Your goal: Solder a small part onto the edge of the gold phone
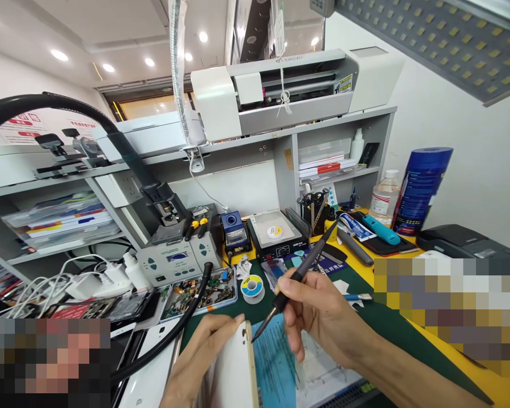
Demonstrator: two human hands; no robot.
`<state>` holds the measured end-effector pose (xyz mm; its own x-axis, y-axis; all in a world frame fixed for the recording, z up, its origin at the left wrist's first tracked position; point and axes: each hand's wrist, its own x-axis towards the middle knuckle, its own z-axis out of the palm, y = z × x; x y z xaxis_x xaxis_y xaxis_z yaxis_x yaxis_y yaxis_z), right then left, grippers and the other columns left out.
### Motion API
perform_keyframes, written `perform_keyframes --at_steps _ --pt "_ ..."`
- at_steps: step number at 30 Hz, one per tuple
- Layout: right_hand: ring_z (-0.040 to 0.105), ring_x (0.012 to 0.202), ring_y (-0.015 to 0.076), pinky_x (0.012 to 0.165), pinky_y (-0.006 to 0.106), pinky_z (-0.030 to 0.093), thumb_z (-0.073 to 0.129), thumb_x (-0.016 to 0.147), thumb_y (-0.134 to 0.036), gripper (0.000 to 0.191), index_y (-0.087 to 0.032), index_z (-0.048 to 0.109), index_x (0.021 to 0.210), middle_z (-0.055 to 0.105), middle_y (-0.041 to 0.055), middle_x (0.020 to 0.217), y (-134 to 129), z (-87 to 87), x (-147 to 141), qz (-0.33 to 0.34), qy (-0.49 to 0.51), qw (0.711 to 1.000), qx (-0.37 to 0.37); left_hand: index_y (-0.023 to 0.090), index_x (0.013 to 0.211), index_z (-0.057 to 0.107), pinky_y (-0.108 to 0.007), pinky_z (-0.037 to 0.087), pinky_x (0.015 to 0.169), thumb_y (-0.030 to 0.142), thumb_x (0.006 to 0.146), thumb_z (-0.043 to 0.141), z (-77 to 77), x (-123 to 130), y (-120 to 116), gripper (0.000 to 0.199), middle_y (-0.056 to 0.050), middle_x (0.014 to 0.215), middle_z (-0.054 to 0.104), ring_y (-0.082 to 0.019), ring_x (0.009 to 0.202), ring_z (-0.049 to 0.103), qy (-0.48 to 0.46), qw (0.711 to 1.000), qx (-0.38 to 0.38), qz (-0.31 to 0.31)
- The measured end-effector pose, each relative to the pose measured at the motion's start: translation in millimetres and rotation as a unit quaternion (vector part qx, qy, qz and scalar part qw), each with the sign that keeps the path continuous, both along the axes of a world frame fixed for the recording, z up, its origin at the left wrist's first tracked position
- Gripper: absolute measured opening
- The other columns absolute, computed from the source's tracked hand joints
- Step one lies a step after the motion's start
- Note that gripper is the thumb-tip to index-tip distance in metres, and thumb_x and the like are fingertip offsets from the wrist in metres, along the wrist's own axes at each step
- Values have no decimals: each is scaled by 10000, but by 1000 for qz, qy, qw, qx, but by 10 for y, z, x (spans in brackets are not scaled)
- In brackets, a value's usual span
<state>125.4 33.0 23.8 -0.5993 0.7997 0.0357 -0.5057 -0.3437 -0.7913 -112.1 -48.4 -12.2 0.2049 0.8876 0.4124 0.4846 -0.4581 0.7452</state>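
Note:
My left hand [204, 351] grips a white, flat device with a cream edge [250, 368], probably a phone or tablet, and holds it up on its side. Its far corner shows a small dark opening. In my right hand [318, 311] is a soldering iron [297, 277] with a dark handle, pointing down to the left. The iron's metal tip is at the device's edge, near that opening; whether they touch I cannot tell. Under my hands lie a blue sheet [274, 357] and a white printed sheet [323, 365]. A solder spool [253, 289] stands just beyond.
A black hose [182, 326] curves across the left side. Behind are a tray of small parts [215, 294], a rework station [174, 260], a blue soldering station [236, 232] and a black-framed hot plate [276, 235]. White devices [153, 351] lie at left; a lamp [442, 39] hangs upper right.

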Motion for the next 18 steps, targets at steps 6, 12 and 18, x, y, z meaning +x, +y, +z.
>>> perform_keyframes --at_steps 6,12,18 --pt "642 370 151 325 214 525 751 877 -369 276 -139 633 777 654 -14 532 10 5 7 2 7 1000 -5 357 1365 655 -425 552 904 868 714 559 20 13 -8 833 -113 1116 686 -344 1032 686 -11 1000 1 1" --pt "640 365 149 329 216 531 746 887 -359 266 -132 646 791 662 -7 531 8 2 8 5 14 1000 -2 337 1361 663 -421 563 865 814 692 653 18 29 -10 821 -127 1131 690 -353 996 679 -24 1000 -2 2" --pt "639 370 154 326 223 518 744 887 -363 260 -131 662 804 665 -5 533 30 -18 2 4 7 1000 -4 330 1335 687 -429 551 890 824 661 667 -13 18 5 837 -127 1122 695 -360 1010 672 -29 1000 -4 7"
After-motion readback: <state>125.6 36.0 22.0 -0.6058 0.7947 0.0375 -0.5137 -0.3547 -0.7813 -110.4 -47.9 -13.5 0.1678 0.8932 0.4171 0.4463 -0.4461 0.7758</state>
